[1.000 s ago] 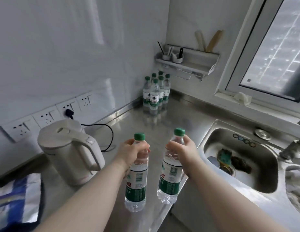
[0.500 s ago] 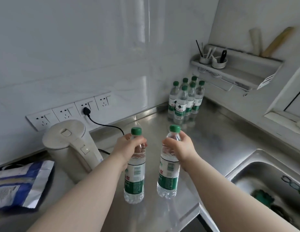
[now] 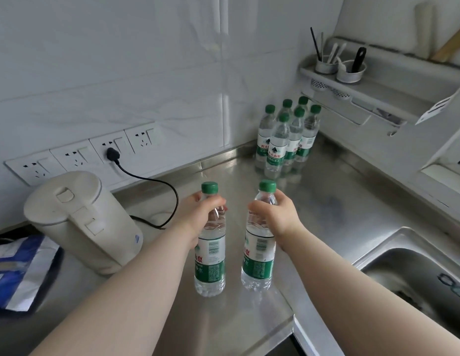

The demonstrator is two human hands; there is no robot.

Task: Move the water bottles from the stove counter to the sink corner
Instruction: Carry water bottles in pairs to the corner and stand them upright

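My left hand [image 3: 200,214] grips the neck of a clear water bottle [image 3: 210,263] with a green cap and green label. My right hand [image 3: 277,214] grips a second, matching bottle [image 3: 258,263] just to the right of the first. Both bottles hang upright just above the steel counter [image 3: 326,209]; I cannot tell whether their bases touch it. In the far corner, by the wall, stands a cluster of several identical bottles [image 3: 288,140] beneath a wall shelf.
A white electric kettle [image 3: 82,222] stands at the left, its black cord [image 3: 157,191] plugged into a wall socket. A blue and white bag [image 3: 20,268] lies at the far left. The sink [image 3: 403,268] opens at the lower right. A wall shelf [image 3: 365,86] holds utensil cups.
The view has swung left and closer to the corner. Both hands have carried their bottles forward over the counter towards the cluster, and the sink has slid to the right edge.
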